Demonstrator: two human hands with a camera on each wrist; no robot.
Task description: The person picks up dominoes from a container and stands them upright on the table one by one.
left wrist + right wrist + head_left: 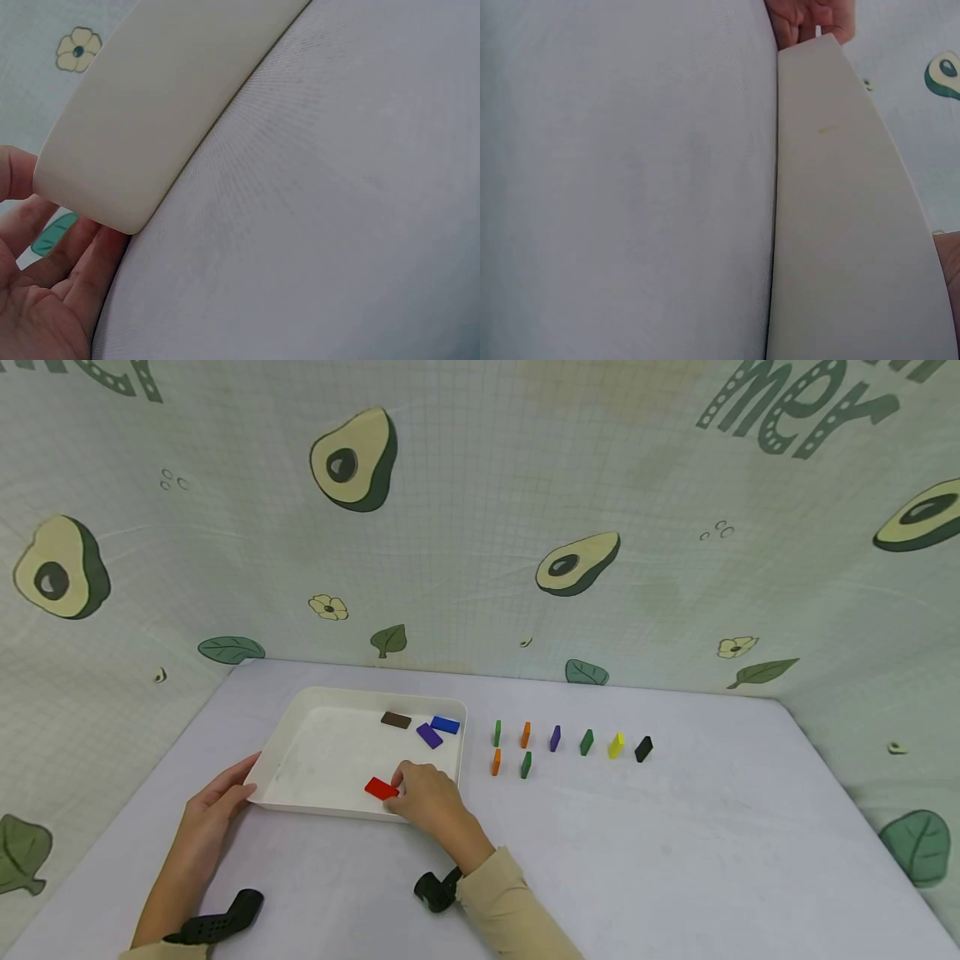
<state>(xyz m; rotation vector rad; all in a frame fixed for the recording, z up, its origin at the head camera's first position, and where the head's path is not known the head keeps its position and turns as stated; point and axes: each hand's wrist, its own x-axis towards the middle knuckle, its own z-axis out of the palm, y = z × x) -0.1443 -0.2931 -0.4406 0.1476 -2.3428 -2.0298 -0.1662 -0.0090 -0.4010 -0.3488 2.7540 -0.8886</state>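
The white tray (300,752) sits on the pale table (675,860), and everything here is placed against it. The right hand (426,797) reaches over the tray's near rim, its fingers curled and pinching the red block (381,788), which lies flat on the tray floor close to that near rim. The left hand (217,806) rests at the tray's near left corner, fingers fairly straight and touching the outer wall, grasping nothing; the left wrist view shows the fingers (82,255) against the rounded corner of the tray (150,112). Toward the tray's far right corner lie 3 more flat blocks: a brown block (395,720), a purple block (429,735) and a blue block (445,724), near one another. On the table just right of the tray stand 8 small upright blocks in 2 rows; the farther row runs green (497,732), orange (526,734), purple, green, yellow (616,745), black (643,748), and the nearer row holds 1 orange and 1 green
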